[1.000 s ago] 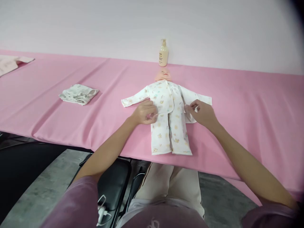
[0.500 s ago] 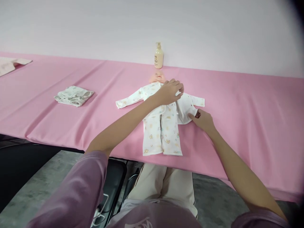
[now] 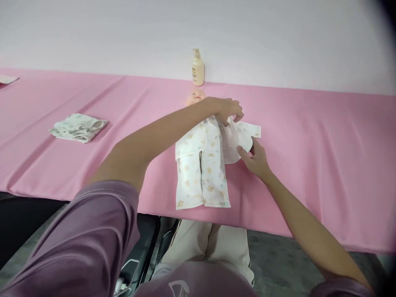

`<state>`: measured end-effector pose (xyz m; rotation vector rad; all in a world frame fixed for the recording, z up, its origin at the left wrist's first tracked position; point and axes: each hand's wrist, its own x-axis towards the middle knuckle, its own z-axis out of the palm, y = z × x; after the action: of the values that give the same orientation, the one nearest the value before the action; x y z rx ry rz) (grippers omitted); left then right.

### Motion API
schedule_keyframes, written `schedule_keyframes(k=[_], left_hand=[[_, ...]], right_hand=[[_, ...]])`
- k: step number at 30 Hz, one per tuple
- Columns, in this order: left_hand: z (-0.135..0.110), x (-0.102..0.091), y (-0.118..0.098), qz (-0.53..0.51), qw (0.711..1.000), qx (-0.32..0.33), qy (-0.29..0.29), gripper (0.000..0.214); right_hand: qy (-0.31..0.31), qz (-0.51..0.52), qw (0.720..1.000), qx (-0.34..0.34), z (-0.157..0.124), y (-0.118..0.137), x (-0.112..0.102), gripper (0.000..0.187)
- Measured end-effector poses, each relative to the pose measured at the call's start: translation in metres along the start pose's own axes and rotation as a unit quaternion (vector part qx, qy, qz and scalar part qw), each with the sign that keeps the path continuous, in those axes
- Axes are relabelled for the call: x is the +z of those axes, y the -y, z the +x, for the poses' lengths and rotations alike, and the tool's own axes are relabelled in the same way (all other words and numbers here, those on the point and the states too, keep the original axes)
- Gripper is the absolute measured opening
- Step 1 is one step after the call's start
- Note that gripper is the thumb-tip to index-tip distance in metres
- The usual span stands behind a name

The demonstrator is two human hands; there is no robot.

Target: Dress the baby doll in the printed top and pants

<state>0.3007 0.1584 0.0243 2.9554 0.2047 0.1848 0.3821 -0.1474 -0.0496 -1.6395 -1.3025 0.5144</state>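
Note:
A baby doll (image 3: 197,95) lies on its back, its head toward the wall. It wears a white baby top (image 3: 191,140) with a small bear print and matching pants (image 3: 213,181). The top's front flap (image 3: 233,144) is folded out to the right, its plain inner side showing. My right hand (image 3: 255,159) pinches the lower outer edge of this flap between thumb and fingers. Reaching across the doll's chest, my left hand (image 3: 229,110) has its fingers curled at the flap's upper part. My left forearm hides the doll's neck and other sleeve.
A pink cloth (image 3: 297,165) covers the table. Behind the doll's head stands a cream pump bottle (image 3: 198,71) near the wall. Folded white printed cloth (image 3: 78,127) lies to the left, and a pale cloth edge (image 3: 8,79) shows at far left. A black chair (image 3: 145,235) is below.
My left hand has moved farther right across the chest, onto the flap's upper part. My right hand still holds the flap's edge. The view has shifted slightly right.

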Motion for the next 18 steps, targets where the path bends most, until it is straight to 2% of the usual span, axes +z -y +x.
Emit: schedule_keyframes(k=[3,6,8,12,14,16,18], left_hand=[[-0.017,-0.031,0.010,0.020,0.998,0.041,0.038,0.027],[-0.050,-0.060,0.028,0.007,0.999,0.030,-0.028,0.025],[-0.076,-0.068,0.040,-0.007,0.997,0.004,-0.080,0.031],[-0.124,-0.057,0.052,-0.028,0.979,-0.053,-0.195,0.034],[-0.145,-0.046,0.049,-0.030,0.964,-0.077,-0.253,0.031],[-0.165,-0.033,0.038,-0.023,0.948,-0.093,-0.303,0.025],[-0.182,-0.021,0.021,-0.032,0.933,-0.109,-0.342,0.021]], right_hand=[[0.001,-0.018,1.000,-0.004,0.000,0.018,0.001,0.041],[0.018,-0.045,0.998,-0.038,0.008,0.043,0.009,0.043],[0.073,-0.059,0.993,-0.072,0.017,0.060,0.019,0.035],[0.223,-0.135,0.953,-0.153,0.032,0.088,0.038,0.016],[0.254,-0.178,0.931,-0.190,0.037,0.097,0.043,0.013],[0.239,-0.185,0.934,-0.190,0.042,0.104,0.043,0.023],[0.180,-0.164,0.955,-0.167,0.049,0.108,0.042,0.030]])
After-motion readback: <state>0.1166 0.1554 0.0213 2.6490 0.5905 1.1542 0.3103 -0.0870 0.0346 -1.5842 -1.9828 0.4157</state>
